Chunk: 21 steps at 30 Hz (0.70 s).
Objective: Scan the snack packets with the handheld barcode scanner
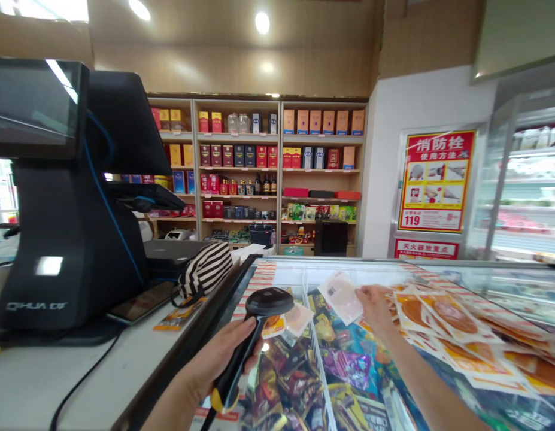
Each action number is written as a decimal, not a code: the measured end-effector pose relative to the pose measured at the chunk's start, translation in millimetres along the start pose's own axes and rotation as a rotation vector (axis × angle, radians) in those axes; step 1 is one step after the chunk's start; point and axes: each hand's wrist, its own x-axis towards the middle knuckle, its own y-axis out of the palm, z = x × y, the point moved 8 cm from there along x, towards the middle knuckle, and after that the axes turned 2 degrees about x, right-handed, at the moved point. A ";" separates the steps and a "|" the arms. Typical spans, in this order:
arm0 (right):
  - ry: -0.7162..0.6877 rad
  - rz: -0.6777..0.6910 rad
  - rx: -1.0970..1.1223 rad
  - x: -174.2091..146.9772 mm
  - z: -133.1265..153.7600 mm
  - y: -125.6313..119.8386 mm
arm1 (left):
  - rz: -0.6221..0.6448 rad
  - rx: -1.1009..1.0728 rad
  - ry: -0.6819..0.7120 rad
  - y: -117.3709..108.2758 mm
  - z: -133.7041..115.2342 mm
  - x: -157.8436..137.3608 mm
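Black scanner [259, 335] sits wrapped in your left hand [223, 359] while your right hand [371, 302] pinches a pale packet [342, 296] over the glass freezer lid [331, 269], so a loose pinch could drop it among the snacks [313, 371].

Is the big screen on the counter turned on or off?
Cannot tell. The screen looks dark and shows only reflected ceiling light; it is seen at a slant, so a dim display might not show.
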 end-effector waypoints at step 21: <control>0.010 -0.071 -0.022 -5.1 -0.7 -3.8 | 0.040 -0.023 -0.001 20.2 2.4 -5.6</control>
